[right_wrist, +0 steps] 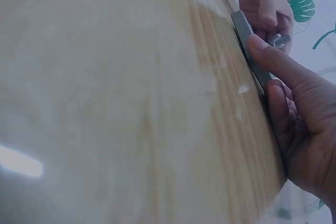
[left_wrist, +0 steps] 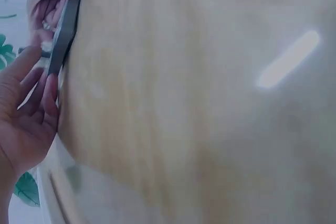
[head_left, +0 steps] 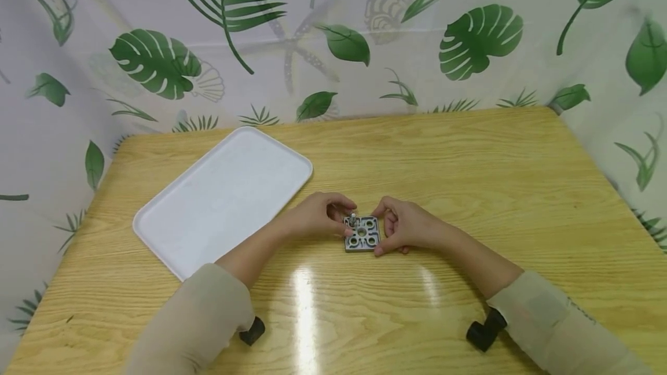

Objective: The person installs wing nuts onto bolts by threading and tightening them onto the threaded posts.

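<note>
A square metal plate with several round holes lies just in front of the person, between both hands. From its top left corner a small metal pin stands up; the same pin shows in the right wrist view. The left hand holds the plate's left side, its thumb over the edge and its index finger close beside the pin. Opposite, the right hand grips the right edge between thumb and fingers. Edge-on in the left wrist view, the plate partly hides the right hand's fingers.
A white tray lies at an angle on the wooden table, left of the plate and near the left forearm. Behind the table hangs a leaf-patterned cloth. Dark devices are at both sleeves.
</note>
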{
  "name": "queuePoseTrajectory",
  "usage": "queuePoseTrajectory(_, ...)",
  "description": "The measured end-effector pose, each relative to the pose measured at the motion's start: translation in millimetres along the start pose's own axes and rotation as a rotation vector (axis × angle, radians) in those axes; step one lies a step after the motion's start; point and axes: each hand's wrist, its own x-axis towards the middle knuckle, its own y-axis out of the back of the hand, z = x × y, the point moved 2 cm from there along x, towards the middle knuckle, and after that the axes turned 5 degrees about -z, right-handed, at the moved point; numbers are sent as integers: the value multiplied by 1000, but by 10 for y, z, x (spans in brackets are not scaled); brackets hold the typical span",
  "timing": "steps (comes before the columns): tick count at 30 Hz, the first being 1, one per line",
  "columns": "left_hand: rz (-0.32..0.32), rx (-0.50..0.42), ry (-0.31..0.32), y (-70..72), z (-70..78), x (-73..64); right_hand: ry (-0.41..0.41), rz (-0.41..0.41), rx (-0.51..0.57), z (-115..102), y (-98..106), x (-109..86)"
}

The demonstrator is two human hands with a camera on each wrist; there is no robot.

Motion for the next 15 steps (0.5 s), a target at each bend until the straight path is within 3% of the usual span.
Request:
queuePoseTrajectory(4,223,-99,17,-167,-4,-119,-1,1,-4,0,4,5)
queuePoseTrajectory(7,345,-150,25,-297,5,-165,-2,0,-5,-2,5,6)
queuePoseTrajectory(10,411,-154,15,-385,21,-174,-1,-2,-11,0,1,7)
queuePoseTrajectory(15,459,-130,-15,-413,29,-159,-5,-3,-5,-4,-6,5)
